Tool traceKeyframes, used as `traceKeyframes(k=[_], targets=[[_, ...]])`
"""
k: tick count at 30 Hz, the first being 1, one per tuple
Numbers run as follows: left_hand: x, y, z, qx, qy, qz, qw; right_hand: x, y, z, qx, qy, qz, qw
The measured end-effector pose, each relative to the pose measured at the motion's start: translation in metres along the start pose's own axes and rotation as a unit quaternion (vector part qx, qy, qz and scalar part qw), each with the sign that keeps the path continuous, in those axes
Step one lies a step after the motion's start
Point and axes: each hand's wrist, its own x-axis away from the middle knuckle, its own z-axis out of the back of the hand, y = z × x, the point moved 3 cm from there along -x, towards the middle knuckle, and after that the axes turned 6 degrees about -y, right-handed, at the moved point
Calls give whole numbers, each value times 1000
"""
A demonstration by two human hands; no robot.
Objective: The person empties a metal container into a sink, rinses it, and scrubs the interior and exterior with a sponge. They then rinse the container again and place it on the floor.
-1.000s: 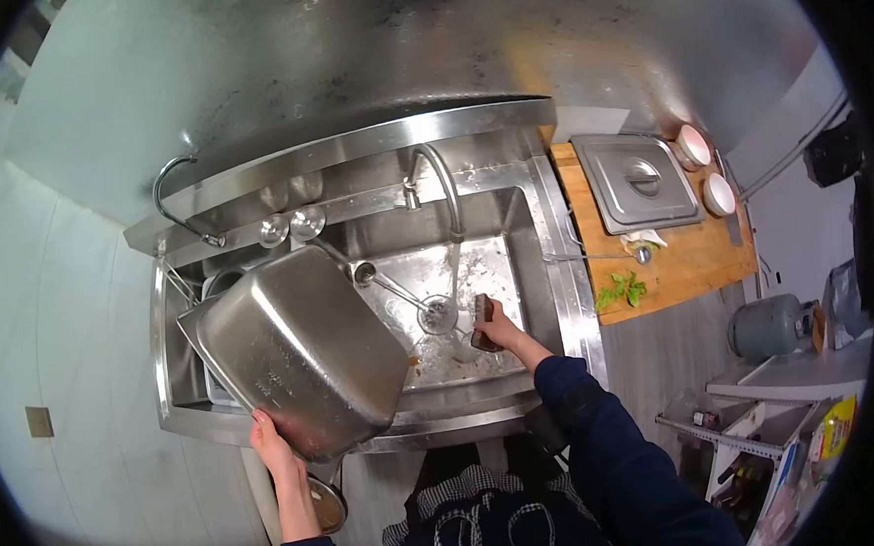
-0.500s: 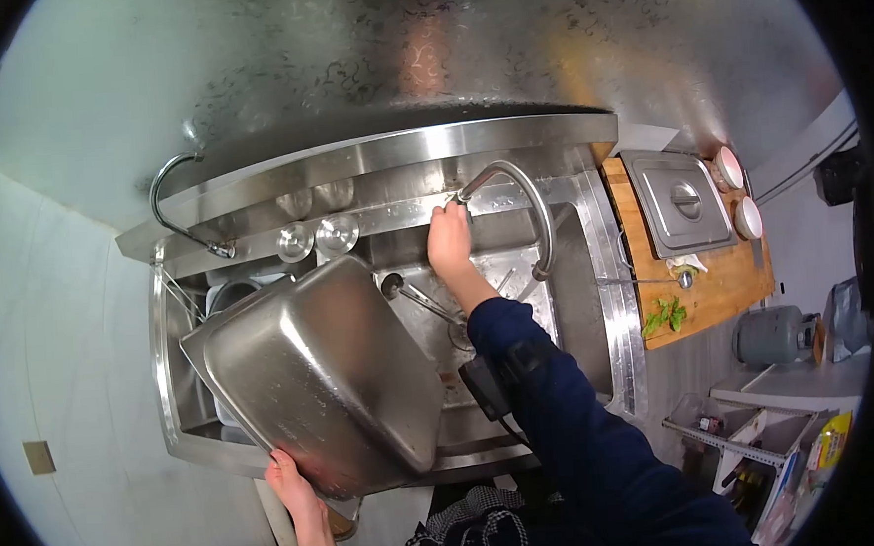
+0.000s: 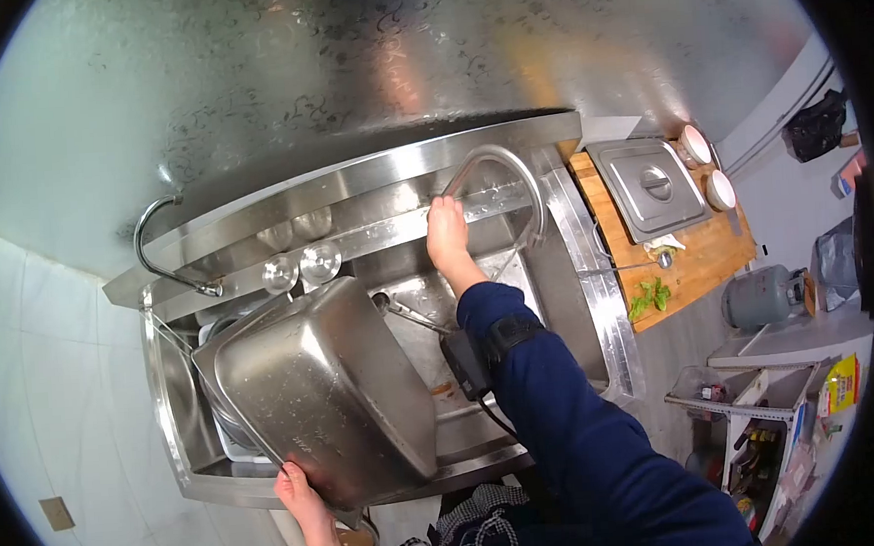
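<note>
A deep stainless steel pan [image 3: 310, 388] is tilted over the left part of the sink [image 3: 584, 334], its outer bottom and side facing me. My left hand [image 3: 302, 493] grips its rim at the near lower corner. At the back ledge, my right hand [image 3: 447, 233] is closed at the base of the curved faucet [image 3: 534, 184]; the fingers hide the part they hold. Below my right forearm, a long-handled ladle [image 3: 415, 317] lies in the basin, partly covered by the sleeve and a dark box-shaped device on the arm.
Two clear glass lids or bowls [image 3: 320, 262] stand on the ledge beside a second faucet [image 3: 144, 244]. On the right, a wooden board [image 3: 694, 269] carries a lidded steel container [image 3: 650, 188], two bowls [image 3: 719, 191], a ladle and green leaves [image 3: 651, 298]. A gas cylinder [image 3: 755, 298] stands beyond.
The pan has tipped a little and shifted slightly downward in view, with my left hand still on its rim. My right hand stays at the faucet base. The whole view has turned slightly.
</note>
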Motion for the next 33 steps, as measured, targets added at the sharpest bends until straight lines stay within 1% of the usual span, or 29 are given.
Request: traceKeyframes(k=[2,3,5,7,8,9,11,13,15,16,17,18,19,20,21,22,24,25,26,27,28,29,30,31,32,33], targets=[[0,1,0,-17,-10,2,1000,12,7,2,5,-23,-37,999],[0,0,0,-18,-14,0,1000,14,7,6,4,-20,-40,999],[2,1,1,-34,19,-20,999,20,8,12,-44,-28,-69,996],[8,7,-1,-44,12,-29,999,23,11,3,-210,25,-111,971],[12,11,-3,-53,8,-34,998,34,4,2,-207,-12,-61,976],[16,15,-8,-53,2,-35,998,52,-6,18,-204,-47,-10,978],[25,28,-21,-73,8,-64,995,104,-17,66,-255,-18,120,959],[37,37,-35,-82,6,-68,994,153,0,117,-373,-76,79,921],[53,46,-52,-94,8,-74,993,201,31,162,-395,-248,9,885],[66,51,-67,-125,-16,-98,987,222,47,186,-444,-338,-51,828],[79,54,-82,-156,-41,-120,980,241,63,210,-485,-423,-112,757],[92,54,-94,-195,-56,-143,969,253,81,233,-508,-438,-126,731],[104,49,-100,-237,-78,-141,958,264,100,252,-530,-452,-140,704],[118,51,-109,-297,-105,-185,931,272,119,270,-567,-448,-141,676],[133,56,-123,-354,-131,-230,897,276,139,291,-606,-460,-150,632],[146,56,-130,-354,-132,-234,896,277,168,304,-627,-446,-185,611],[178,52,-149,-458,-253,-341,781,277,221,335,-652,-436,-237,573],[192,50,-160,-458,-251,-344,780,274,245,353,-656,-441,-255,557],[208,47,-178,-472,-322,-390,722,273,272,354,-657,-489,-290,495],[226,42,-191,-484,-397,-427,652,281,301,348,-668,-530,-301,427],[238,33,-205,-488,-445,-461,592,298,317,346,-631,-566,-320,423],[248,28,-221,-487,-452,-464,586,312,334,347,-592,-600,-338,419],[262,21,-239,-490,-504,-481,524,333,350,349,-563,-628,-299,446],[277,14,-256,-489,-553,-494,459,357,372,347,-574,-618,-344,412],[290,9,-273,-494,-567,-511,416,373,396,351,-607,-598,-343,394],[303,5,-290,-490,-575,-510,410,388,419,357,-640,-577,-341,376]])
